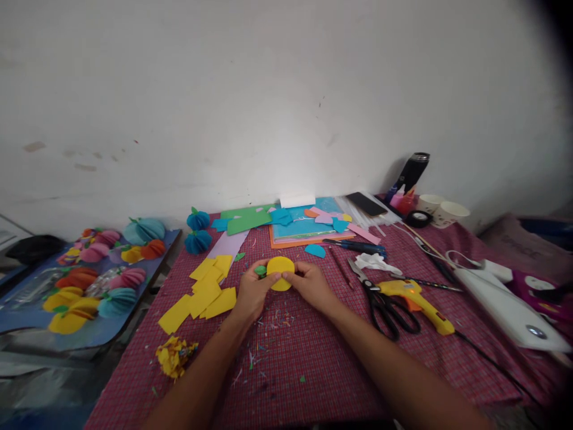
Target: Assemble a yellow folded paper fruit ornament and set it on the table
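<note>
Both hands hold a round yellow paper piece (280,266) above the middle of the table. My left hand (253,288) grips its left edge, thumb on the front face. A small green paper leaf (260,271) shows by the left fingers; whether it is attached to the yellow piece I cannot tell. My right hand (310,285) pinches the right side, its thumb close to the other thumb. To the left lie several yellow paper rectangles (206,292), overlapping. Small paper scraps (273,328) are scattered on the cloth below the hands.
Black-handled scissors (380,304) and a yellow glue gun (416,301) with a cord lie at right. Paper sheets (250,222) and blue paper pumpkins (197,241) are at the back. Finished paper pumpkins (120,301) cover a blue side table. Cups (449,213) stand back right.
</note>
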Demonstrator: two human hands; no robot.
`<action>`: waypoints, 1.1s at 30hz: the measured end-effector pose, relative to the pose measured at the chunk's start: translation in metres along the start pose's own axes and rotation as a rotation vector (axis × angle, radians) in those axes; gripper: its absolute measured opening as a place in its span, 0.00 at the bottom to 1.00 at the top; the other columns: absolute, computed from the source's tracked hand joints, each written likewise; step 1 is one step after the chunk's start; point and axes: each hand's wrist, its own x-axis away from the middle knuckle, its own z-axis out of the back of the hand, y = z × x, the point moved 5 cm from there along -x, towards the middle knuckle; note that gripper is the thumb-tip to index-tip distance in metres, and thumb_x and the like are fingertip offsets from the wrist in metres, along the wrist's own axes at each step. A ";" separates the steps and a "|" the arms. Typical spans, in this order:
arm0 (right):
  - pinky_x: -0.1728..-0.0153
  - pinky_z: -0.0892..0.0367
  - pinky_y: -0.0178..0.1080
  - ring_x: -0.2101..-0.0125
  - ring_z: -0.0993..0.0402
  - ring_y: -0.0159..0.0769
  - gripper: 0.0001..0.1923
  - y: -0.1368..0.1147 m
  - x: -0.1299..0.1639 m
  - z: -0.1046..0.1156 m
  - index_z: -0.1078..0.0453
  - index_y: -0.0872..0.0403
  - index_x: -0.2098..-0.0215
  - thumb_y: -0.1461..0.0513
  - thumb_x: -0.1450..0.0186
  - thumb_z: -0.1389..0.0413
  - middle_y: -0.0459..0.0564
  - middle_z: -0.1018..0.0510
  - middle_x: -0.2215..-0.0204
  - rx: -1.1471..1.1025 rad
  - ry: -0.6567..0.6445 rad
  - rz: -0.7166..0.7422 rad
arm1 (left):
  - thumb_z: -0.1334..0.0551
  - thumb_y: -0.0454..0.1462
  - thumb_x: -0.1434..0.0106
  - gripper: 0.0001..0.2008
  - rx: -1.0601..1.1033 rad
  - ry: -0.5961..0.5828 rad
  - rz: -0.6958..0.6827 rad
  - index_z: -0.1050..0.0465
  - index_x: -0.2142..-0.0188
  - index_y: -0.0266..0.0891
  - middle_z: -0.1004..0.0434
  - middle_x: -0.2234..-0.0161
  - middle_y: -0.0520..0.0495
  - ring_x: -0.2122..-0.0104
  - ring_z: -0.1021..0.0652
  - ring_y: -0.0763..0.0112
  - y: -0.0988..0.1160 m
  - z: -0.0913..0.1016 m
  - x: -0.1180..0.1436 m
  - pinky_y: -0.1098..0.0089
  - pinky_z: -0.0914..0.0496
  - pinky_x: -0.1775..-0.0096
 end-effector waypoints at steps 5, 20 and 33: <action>0.72 0.37 0.35 0.73 0.32 0.34 0.12 -0.001 0.001 0.000 0.26 0.56 0.71 0.55 0.42 0.40 0.46 0.24 0.74 0.035 0.019 0.005 | 0.24 0.36 0.54 0.24 -0.014 0.001 -0.003 0.26 0.57 0.36 0.18 0.64 0.47 0.67 0.19 0.66 0.001 0.000 0.000 0.65 0.26 0.59; 0.74 0.41 0.34 0.77 0.35 0.31 0.11 0.003 -0.004 0.006 0.26 0.55 0.74 0.54 0.42 0.40 0.44 0.26 0.78 -0.112 0.021 -0.054 | 0.29 0.37 0.45 0.24 0.080 -0.042 -0.019 0.27 0.49 0.38 0.19 0.54 0.42 0.55 0.20 0.61 0.007 -0.006 -0.001 0.62 0.27 0.52; 0.70 0.35 0.35 0.72 0.30 0.34 0.14 -0.010 0.002 0.004 0.24 0.52 0.63 0.51 0.38 0.41 0.46 0.23 0.70 -0.310 -0.050 -0.026 | 0.32 0.45 0.41 0.19 0.133 0.037 -0.021 0.25 0.54 0.35 0.19 0.57 0.41 0.57 0.20 0.60 0.015 -0.008 0.003 0.62 0.27 0.53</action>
